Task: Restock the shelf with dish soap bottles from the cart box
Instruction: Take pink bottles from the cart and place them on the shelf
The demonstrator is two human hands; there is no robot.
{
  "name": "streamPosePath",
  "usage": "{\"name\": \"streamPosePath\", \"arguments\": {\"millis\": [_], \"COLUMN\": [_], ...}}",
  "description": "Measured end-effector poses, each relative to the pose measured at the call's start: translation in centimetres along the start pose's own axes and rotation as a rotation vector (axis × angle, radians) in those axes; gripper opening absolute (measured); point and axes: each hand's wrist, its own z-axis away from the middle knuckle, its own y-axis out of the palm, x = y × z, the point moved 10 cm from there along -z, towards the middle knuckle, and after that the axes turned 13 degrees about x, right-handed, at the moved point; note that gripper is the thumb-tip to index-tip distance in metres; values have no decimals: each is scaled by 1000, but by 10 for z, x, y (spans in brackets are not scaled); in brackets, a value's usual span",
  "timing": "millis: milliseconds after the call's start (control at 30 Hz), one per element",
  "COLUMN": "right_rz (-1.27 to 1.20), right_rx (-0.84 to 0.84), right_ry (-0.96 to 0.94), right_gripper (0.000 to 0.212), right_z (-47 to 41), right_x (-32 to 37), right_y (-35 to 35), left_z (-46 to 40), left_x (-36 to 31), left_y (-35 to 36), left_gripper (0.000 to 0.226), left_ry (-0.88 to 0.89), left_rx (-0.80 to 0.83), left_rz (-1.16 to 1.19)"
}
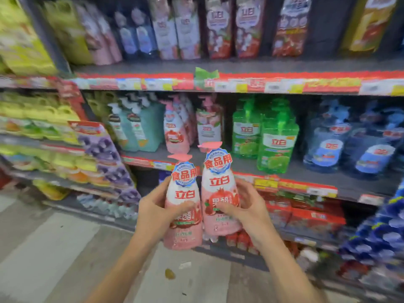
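Observation:
I hold two pink pump bottles of dish soap upright, side by side, in front of the shelving. My left hand (155,213) grips the left pink bottle (184,217) around its middle. My right hand (247,206) grips the right pink bottle (218,191), which sits slightly higher. Both bottles hover below and in front of the middle shelf (218,165), where matching pink bottles (176,132) stand in a row. The cart box is out of view.
Green bottles (273,138) stand to the right of the pink row, teal ones (135,127) to the left, blue ones (349,145) farther right. Refill pouches fill the upper shelf (240,68). Red packs (306,215) line the lower shelf. Tiled floor (54,248) lies at left.

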Motion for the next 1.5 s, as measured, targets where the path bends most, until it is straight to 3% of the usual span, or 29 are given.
{"name": "streamPosePath", "arguments": {"millis": [333, 633, 900, 967, 1200, 1367, 1500], "right_rz": [68, 61, 59, 48, 79, 88, 119], "right_rx": [196, 307, 325, 306, 277, 230, 157], "right_ry": [-5, -19, -79, -109, -254, -397, -461], "right_gripper": [64, 62, 68, 68, 75, 58, 69], "right_z": [-119, -193, -268, -290, -357, -390, -412], "right_x": [-27, -24, -16, -8, 56, 104, 131], "right_y": [231, 354, 404, 409, 424, 431, 420], "left_z": [17, 8, -42, -63, -151, -206, -243], "left_x": [-6, -21, -41, -53, -112, -155, -178], "left_y": [-249, -383, -454, -467, -499, -513, -513], "left_gripper": [65, 68, 73, 62, 58, 55, 50], "left_ry": [64, 99, 150, 184, 291, 416, 486], "left_rx": [-228, -331, -304, -282, -125, -41, 12], "left_rz": [22, 50, 51, 40, -52, -122, -105]}}
